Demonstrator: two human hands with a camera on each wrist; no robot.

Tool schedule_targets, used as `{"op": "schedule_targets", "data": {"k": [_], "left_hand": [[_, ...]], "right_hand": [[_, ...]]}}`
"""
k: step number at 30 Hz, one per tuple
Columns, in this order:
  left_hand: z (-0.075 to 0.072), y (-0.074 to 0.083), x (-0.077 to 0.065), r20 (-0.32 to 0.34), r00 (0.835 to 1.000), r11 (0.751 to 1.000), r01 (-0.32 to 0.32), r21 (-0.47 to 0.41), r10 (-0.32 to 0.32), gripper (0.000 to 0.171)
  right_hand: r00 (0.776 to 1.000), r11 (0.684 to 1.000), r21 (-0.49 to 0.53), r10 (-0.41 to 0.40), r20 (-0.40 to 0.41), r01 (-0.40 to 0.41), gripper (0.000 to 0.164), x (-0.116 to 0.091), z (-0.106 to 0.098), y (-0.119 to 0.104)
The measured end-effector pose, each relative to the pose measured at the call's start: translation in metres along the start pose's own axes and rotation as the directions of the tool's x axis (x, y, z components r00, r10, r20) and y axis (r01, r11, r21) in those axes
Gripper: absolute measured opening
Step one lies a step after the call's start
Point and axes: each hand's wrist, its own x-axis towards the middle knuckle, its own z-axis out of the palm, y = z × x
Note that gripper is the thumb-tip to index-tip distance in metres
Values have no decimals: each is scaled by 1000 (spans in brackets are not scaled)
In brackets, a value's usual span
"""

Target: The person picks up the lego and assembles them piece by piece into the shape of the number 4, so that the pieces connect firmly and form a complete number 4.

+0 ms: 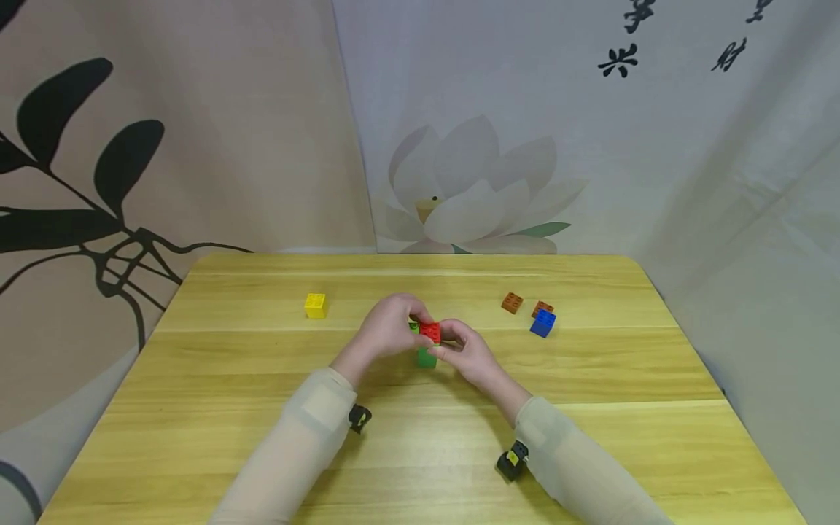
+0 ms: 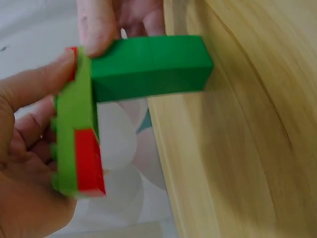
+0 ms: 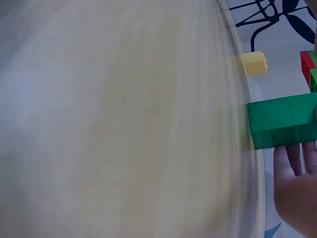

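Note:
A toy brick assembly is held upright between both hands, close over the table. Its column is two dark green bricks (image 2: 151, 67) topped by a long lime green brick (image 2: 74, 131). One red brick (image 1: 430, 332) sits on the lime brick's top, while another red brick (image 2: 89, 161) is fixed under its far end. My left hand (image 1: 392, 326) grips the lime brick, its thumb beside the upper red brick. From the right, my right hand (image 1: 469, 354) pinches the assembly near that same corner, thumb and index finger bent. Most of the right hand's fingers are cut off in its wrist view.
On the wooden table (image 1: 420, 459), a yellow brick (image 1: 316, 306) stands back left. Back right are a brown brick (image 1: 512, 302), a second brown brick (image 1: 542, 307) and a blue brick (image 1: 543, 323) overlapping it. A printed curtain (image 1: 472, 87) hangs behind the table's back edge.

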Motion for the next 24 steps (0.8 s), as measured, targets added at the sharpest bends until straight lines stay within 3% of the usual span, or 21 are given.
{"op": "schedule_targets", "data": {"k": [8,18,24], "left_hand": [[1,-3,2,11,1000,1000,11,-20,-11,22],[0,4,2,0,1000,997,-10,74,10,24],[-1,3,1,-9,1000,999,-19,51,20,24]], "right_hand": [[1000,1000,-1,-6,0,6,31,0,-1,1],[1000,1000,10,-23,-8,24,31,1,-1,2],[1000,1000,4,-13,-3,13,31,0,-1,0]]}}
